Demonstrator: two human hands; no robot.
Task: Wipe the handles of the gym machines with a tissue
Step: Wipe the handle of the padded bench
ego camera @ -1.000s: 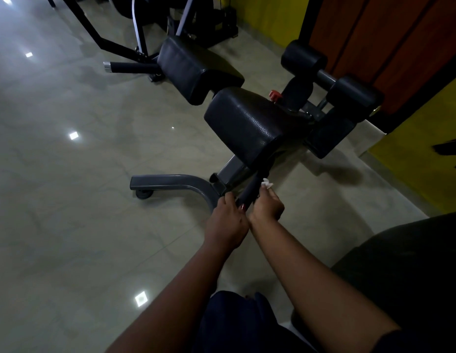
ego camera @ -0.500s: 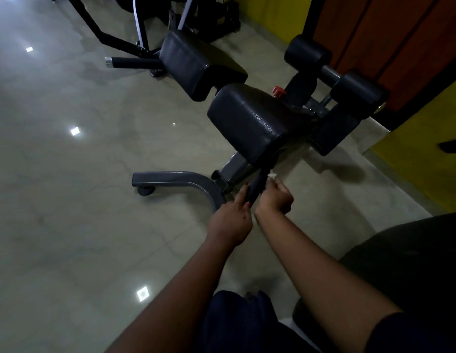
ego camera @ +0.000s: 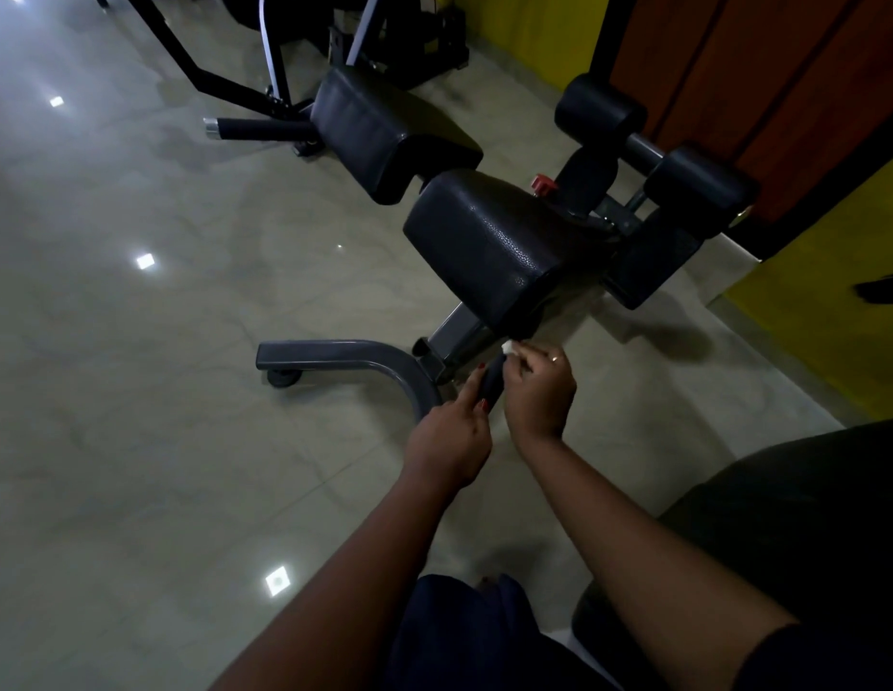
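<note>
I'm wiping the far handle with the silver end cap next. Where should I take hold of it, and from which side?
Probably wrap the tissue round the black sleeve of the far handle, coming from its free left end: it sticks out level, and its right end runs in under the pad.

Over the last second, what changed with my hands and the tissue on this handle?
The right hand slid the tissue up the handle toward the pad and still pinches it. The left hand kept gripping the handle's lower end; the bench stayed put.
</note>
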